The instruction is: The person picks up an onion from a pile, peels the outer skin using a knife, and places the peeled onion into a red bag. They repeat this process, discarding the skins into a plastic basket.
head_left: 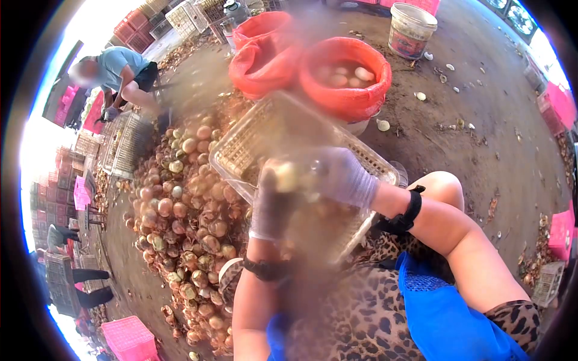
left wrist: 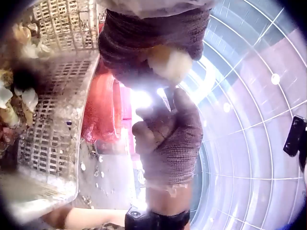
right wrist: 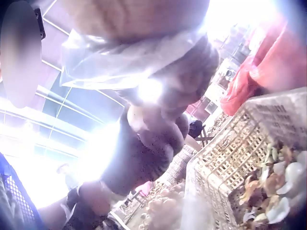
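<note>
Both hands meet above a pale plastic crate (head_left: 241,153), wearing greyish knit gloves with clear plastic at the cuffs. My left hand (head_left: 269,207) grips a pale onion (left wrist: 171,63), blurred in the head view. Close beside it, my right hand (head_left: 349,177) has its fingers curled, and in the left wrist view a small knife blade (left wrist: 165,99) shows between its thumb and fingers, pointing toward the onion; the handle is hidden. In the right wrist view the left hand (right wrist: 139,155) is below the right hand (right wrist: 180,79). Onion skins and pale pieces (right wrist: 268,196) lie in the crate.
A large heap of unpeeled onions (head_left: 180,210) covers the ground at left. Beyond the crate stand a red-lined bucket (head_left: 346,102) with peeled onions, another red bag (head_left: 259,66) and a white bucket (head_left: 412,30). A person (head_left: 123,72) bends over crates at far left.
</note>
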Demonstrator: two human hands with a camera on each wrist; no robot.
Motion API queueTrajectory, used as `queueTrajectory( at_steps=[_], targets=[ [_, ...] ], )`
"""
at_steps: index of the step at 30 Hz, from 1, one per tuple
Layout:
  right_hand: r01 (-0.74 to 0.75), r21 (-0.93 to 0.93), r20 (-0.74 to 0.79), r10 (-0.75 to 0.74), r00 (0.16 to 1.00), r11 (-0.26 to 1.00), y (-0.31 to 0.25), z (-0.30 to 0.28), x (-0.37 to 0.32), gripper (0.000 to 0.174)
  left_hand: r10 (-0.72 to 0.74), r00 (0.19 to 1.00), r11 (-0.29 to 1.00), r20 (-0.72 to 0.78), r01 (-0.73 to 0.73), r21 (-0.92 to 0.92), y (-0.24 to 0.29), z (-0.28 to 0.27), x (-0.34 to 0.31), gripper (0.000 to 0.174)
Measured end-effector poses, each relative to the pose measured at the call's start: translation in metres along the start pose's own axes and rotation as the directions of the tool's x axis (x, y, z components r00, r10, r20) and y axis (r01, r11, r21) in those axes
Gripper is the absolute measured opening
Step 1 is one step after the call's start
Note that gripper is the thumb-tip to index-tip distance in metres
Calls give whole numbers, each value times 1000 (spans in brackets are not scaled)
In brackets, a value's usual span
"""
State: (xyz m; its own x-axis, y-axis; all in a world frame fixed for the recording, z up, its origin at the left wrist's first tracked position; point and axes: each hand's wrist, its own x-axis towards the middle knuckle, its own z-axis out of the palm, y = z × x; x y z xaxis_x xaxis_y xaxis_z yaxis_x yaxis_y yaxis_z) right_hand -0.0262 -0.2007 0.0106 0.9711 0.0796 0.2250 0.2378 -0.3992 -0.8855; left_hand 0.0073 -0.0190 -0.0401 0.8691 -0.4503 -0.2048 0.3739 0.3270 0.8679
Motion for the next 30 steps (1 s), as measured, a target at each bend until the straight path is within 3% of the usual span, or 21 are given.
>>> queueTrajectory(
  at_steps=[1,3,6,8,9,10,12,14,16,18,19,21,22,23,24,27,28,30],
  targets=[
    [14,-17,-44,-14,999,1000,-4,0,-2,40,100,995,976,6,-100,192,-3,-5,4,77],
    [73,-105,-89,-83,993,992,-7,-1,-3,37,217,976,925,26,-214,312,-1,-6,6,75],
    [156,-285,-55,-179,982,946,-4,-1,-10,32,188,982,979,33,-190,73,8,8,-5,72],
    [172,-364,-1,-185,983,915,-8,-2,-14,31,81,992,989,95,-68,-133,26,17,-15,70],
    [27,-254,38,-18,999,967,-12,-2,-13,29,76,989,990,123,-61,-124,23,12,-11,72],
    [-129,-146,93,143,985,981,-18,0,-11,27,99,989,993,108,-105,53,19,9,-10,73],
    [-130,-185,100,151,984,974,-13,4,-12,24,124,988,933,93,-148,328,15,5,-11,75],
    [163,-472,41,-163,986,867,8,13,-13,20,97,992,887,86,-125,445,9,-6,-8,77],
    [167,-507,75,-149,986,846,15,6,-8,18,41,996,976,73,-56,210,10,-5,-9,78],
    [186,-508,106,-154,982,841,31,3,-5,18,-21,997,943,78,46,-329,16,7,-18,76],
    [206,-494,118,-170,978,844,39,6,-2,19,-61,989,931,134,104,-349,28,25,-26,75],
    [165,-551,256,-22,966,818,45,3,2,27,-132,981,899,140,178,-399,17,9,-24,72],
    [205,-581,300,-27,954,788,36,-7,5,27,-166,975,879,144,213,-427,20,12,-25,71],
    [237,-610,333,-26,942,756,27,-19,6,28,-93,963,884,253,196,-424,26,18,-30,68],
    [187,-638,302,20,953,747,29,-26,7,29,-91,974,951,206,146,-272,22,10,-32,68],
    [-83,-686,134,238,962,723,57,-24,16,32,-43,975,894,216,134,-427,39,29,-50,71],
    [-89,-568,157,214,964,818,69,-15,15,31,-95,985,846,144,156,-510,41,27,-51,70],
    [-96,-367,171,168,971,925,73,3,5,29,17,986,916,169,52,-398,62,37,-53,69]
  ],
)
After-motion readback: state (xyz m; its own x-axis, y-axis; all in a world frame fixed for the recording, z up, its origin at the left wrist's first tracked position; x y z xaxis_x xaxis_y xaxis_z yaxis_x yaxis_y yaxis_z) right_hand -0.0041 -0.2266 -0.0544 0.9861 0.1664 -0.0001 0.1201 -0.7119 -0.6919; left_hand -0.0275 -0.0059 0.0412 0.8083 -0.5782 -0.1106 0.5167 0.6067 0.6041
